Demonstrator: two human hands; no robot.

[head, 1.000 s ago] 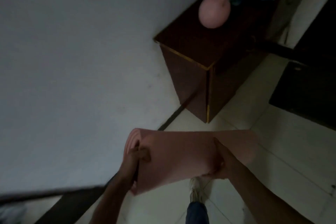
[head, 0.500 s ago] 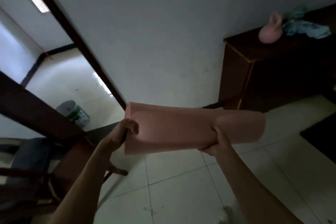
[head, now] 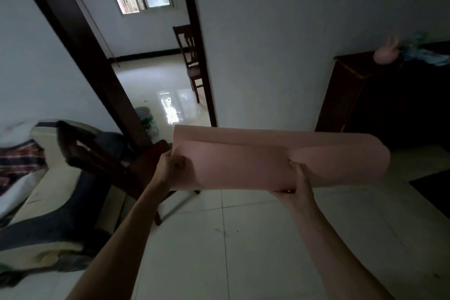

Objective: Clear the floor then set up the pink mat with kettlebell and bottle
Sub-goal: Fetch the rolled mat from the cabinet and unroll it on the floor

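Head view is dim, and I read it from the left. A sofa [head: 36,192] heaped with cloth is cut off by the left edge, and a dark wooden chair [head: 97,161] stands just beside it, its seat partly behind my left arm. Farther off, a doorway [head: 155,56] opens on a bright room holding a second chair [head: 191,56], half hidden by the door frame, and a bucket [head: 146,120] on the floor whose label I cannot read.

My left hand [head: 171,165] pinches the left end of the pink mat [head: 246,165], fingers curled over its edge. The mat is held up in the air, level, above the tiled floor [head: 243,251], still mostly rolled with one flap loose along the top. My right hand [head: 295,182] grips it from below, right of the middle, thumb pressed into the roll; the other fingers are hidden behind it.

Far right, the pink kettlebell [head: 386,55] sits blurred on a dark cabinet [head: 345,95], beside a bluish cloth [head: 426,53] I cannot make out clearly.
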